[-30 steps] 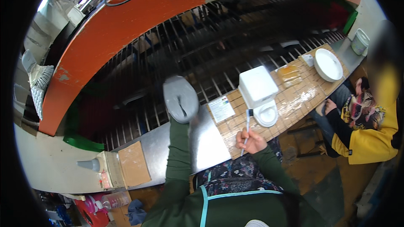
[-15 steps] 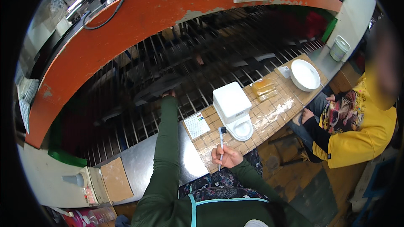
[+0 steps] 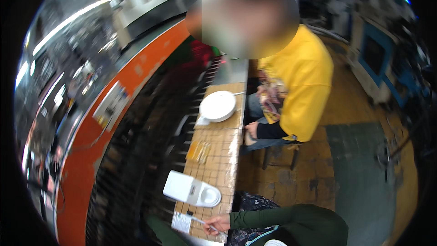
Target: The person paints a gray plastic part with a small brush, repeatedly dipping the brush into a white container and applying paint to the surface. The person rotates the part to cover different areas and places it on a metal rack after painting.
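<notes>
From where I stand, the right hand (image 3: 216,224) is curled around a slim, pale brush (image 3: 198,220), its fingers closed on the smooth handle. The brush slants over the near end of the surface (image 3: 227,155), its small dark bristle head by a corner of a flat printed card (image 3: 181,222); whether the two touch, I can't tell. The left hand is lost past the end of a dark green sleeve (image 3: 166,233), so I can't say how it is held.

Just beyond the brush sits a glossy white dispenser (image 3: 191,189), a boxy, round-cornered tank joined to a circular cup. Further along come an amber-coloured block (image 3: 198,151) and a smooth, round white bowl (image 3: 217,106). The surface is brown, marked with a dark grid under a shiny, rippled film. Alongside runs an orange panel (image 3: 77,187), its paint chipped. A co-worker in a soft yellow top (image 3: 309,82) sits opposite on a stool (image 3: 294,158).
</notes>
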`<action>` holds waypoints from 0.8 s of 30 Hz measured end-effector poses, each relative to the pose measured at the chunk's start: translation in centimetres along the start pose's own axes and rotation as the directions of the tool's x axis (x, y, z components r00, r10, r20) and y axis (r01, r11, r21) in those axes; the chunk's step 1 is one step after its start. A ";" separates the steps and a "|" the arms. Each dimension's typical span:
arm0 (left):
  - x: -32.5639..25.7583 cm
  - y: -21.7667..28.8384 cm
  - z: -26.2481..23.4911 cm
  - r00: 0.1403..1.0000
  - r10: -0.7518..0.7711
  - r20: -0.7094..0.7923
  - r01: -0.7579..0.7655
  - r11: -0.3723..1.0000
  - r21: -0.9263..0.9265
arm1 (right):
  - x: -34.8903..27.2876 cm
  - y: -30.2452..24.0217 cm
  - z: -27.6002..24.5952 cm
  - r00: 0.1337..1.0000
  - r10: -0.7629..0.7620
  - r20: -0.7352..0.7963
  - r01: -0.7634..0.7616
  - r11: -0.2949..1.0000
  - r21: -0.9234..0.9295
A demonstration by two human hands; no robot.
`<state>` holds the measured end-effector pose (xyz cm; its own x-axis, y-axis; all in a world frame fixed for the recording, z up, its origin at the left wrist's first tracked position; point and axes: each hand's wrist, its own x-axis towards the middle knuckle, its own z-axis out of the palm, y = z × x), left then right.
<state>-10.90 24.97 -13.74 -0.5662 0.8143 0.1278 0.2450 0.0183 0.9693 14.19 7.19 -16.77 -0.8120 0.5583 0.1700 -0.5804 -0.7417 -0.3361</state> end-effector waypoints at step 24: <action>-9.6 0.3 0.2 0.995 0.075 0.065 -0.089 0.968 0.236 | 1.1 0.3 -1.2 0.998 -0.062 0.017 0.062 0.998 -0.016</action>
<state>-5.24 17.26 -14.75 -0.4935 0.8495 0.1865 0.4734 0.0825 0.8770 13.21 7.96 -17.78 -0.7757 0.5965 0.2061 -0.6284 -0.6997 -0.3398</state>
